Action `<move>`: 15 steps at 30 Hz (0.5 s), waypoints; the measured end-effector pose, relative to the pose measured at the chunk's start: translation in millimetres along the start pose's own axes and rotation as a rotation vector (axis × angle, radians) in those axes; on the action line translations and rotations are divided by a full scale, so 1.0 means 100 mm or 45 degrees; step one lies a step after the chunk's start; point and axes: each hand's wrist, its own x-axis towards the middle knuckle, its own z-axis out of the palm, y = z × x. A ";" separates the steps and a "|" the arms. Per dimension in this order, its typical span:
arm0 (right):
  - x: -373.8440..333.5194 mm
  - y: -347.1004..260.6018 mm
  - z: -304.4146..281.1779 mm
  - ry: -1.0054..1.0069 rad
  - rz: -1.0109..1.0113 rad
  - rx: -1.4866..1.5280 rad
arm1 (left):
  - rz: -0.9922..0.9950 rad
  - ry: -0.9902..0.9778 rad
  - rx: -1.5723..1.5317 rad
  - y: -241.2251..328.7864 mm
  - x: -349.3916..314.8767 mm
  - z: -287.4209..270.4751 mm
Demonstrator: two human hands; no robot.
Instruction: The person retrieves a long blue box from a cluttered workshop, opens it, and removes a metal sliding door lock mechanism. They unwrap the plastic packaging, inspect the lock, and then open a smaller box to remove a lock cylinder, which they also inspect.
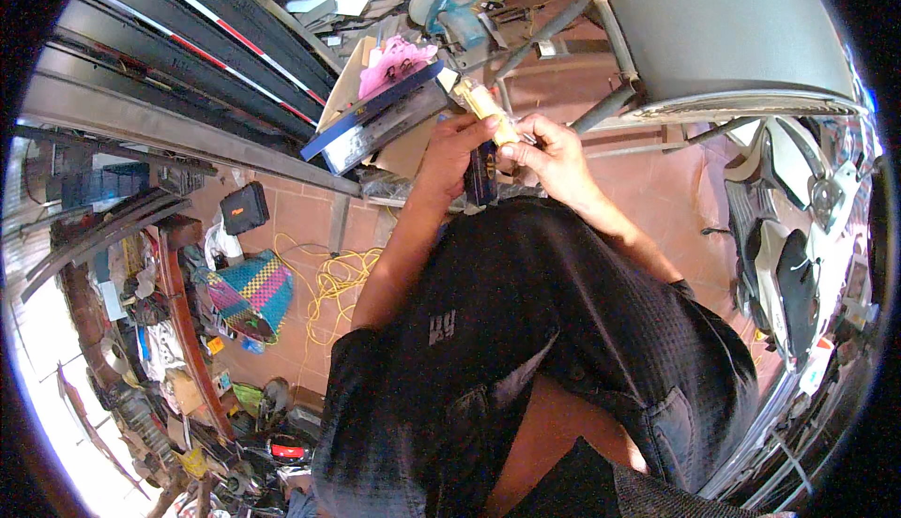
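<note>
Both of my hands meet above my knees around a pale yellow, elongated piece (pixel 485 105) that is partly in clear plastic; its exact kind I cannot make out. My left hand (pixel 449 154) grips it from the left with the thumb on top. From the right, my right hand (pixel 556 150) pinches its lower end and the plastic. A dark narrow box (pixel 481 176) with gold marks sits just below the left fingers, and whether that hand also holds it is hidden. Close beyond the left hand lies a long dark blue and silver box (pixel 380 124), beside a pink plastic bag (pixel 396 66).
A large grey metal drum-like body (pixel 727 35) on tubular legs stands far right. Dark metal panels (pixel 188 49) lean at the far left. Yellow cord (pixel 338 283) coils on the tiled floor near a woven basket (pixel 251 295). A motorbike (pixel 779 246) stands at the right.
</note>
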 end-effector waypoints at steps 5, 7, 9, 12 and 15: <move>0.06 0.01 0.01 0.053 0.016 0.038 | 0.092 -0.039 -0.209 -0.01 0.02 -0.05; 0.07 0.01 0.04 0.073 0.097 0.231 | 0.081 0.031 -0.162 -0.01 0.02 -0.05; 0.08 0.01 0.09 0.129 0.077 0.236 | 0.067 0.041 -0.119 0.01 0.03 -0.04; 0.10 0.05 0.16 0.132 0.051 0.309 | -0.010 0.002 -0.053 0.01 0.07 -0.03; 0.15 0.07 0.14 0.223 -0.063 -0.021 | -0.112 0.008 -0.043 0.03 0.12 -0.04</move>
